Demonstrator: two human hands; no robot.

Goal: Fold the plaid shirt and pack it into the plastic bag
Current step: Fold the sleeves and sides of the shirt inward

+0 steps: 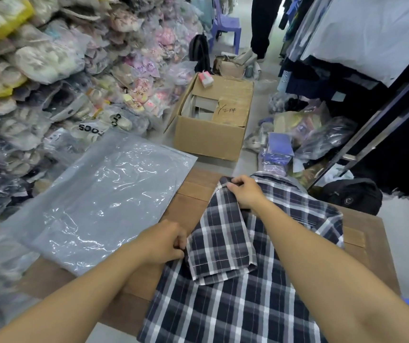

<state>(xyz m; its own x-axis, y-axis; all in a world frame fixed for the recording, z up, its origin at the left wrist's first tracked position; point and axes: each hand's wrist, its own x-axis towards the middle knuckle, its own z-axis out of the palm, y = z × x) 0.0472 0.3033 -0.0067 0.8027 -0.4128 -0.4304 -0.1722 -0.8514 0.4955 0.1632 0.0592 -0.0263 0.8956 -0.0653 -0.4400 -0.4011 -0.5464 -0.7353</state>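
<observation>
A dark blue and white plaid shirt (225, 300) lies spread on a brown wooden table (193, 194), its left sleeve folded in over the body. My left hand (166, 243) pinches the shirt's left edge at the fold. My right hand (244, 191) grips the fabric at the far left shoulder, near the collar. A large clear plastic bag (104, 194) lies flat on the table's left part, to the left of the shirt and apart from it. Both forearms cross the lower half of the view and hide parts of the shirt.
A wall of bagged goods (50, 70) rises on the left. An open cardboard box (211, 134) stands beyond the table. Loose bags (309, 134) and a black backpack (354, 196) lie at the right under a clothes rack (371, 120). A person's legs (260, 28) stand far back.
</observation>
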